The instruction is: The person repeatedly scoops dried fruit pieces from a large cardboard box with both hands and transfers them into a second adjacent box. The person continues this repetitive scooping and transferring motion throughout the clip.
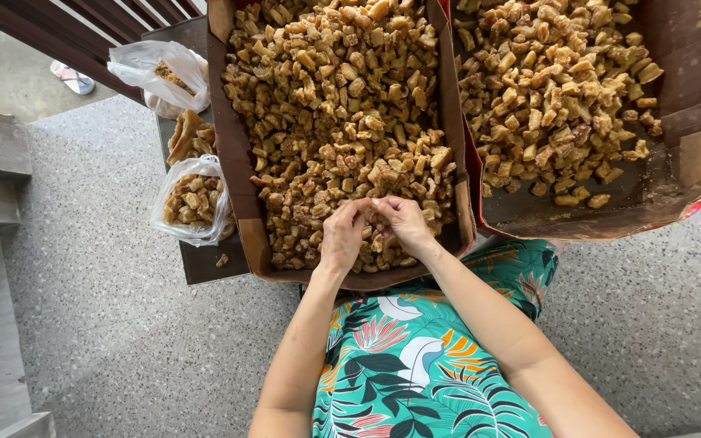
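Left hand (341,235) and right hand (403,223) bent fingertip to fingertip, pinching a small brown piece (369,208) at 6 o'clock in the left box (241,154). Piece mostly hidden by fingers; right box (691,81) cropped at 3 o'clock.

Position: one head-worn camera, above the person's lap.
Direction: steeply down and forward, over the hands (373,231) to the boxes (241,162).
Nearness: close; forearms fill the lower frame.
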